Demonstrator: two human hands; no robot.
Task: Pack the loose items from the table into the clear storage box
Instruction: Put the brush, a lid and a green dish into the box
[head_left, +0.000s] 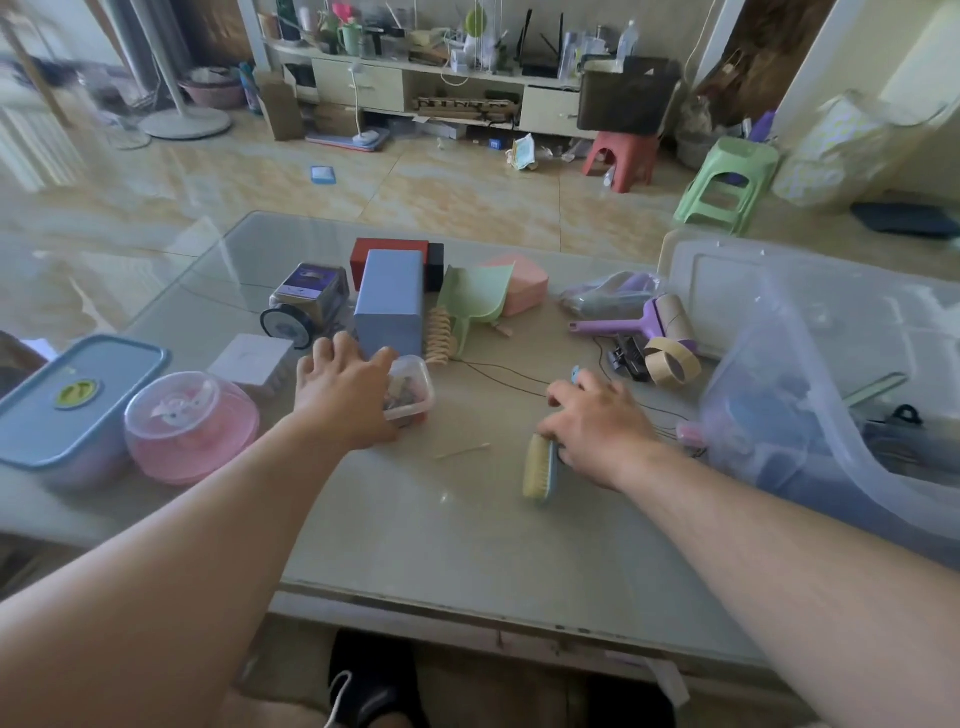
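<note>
Both bare hands are down on the table (467, 545). The left hand (345, 392) rests over the near-left side of a small clear lidded container (410, 389) with dark contents; its fingers (324, 353) are curled around the container's left edge, touching it, though whether it is gripped or only covered cannot be told. The right hand (597, 423) lies on a blue-backed brush (540, 467) with pale bristles, fingers closed on its far end while the bristle end sticks out toward the near side.

The clear storage box (810, 415) sits at the right edge of the table, tilted toward the camera, with several dark and blue items already inside; its clear lid (727, 280) lies just behind it.

Loose items on the table:
- far centre: tall blue box (389, 304), red box (387, 249) behind it, green scoop (475, 299), pink case (524, 286)
- right of centre: purple lint roller (634, 319), tape roll (672, 361), black clip (628, 356), thin black cord (498, 374)
- left: blue-lidded container (78, 395), pink domed container (189, 426), white box (254, 358)
- near centre: a thin wooden stick (462, 451) between the hands.
</note>
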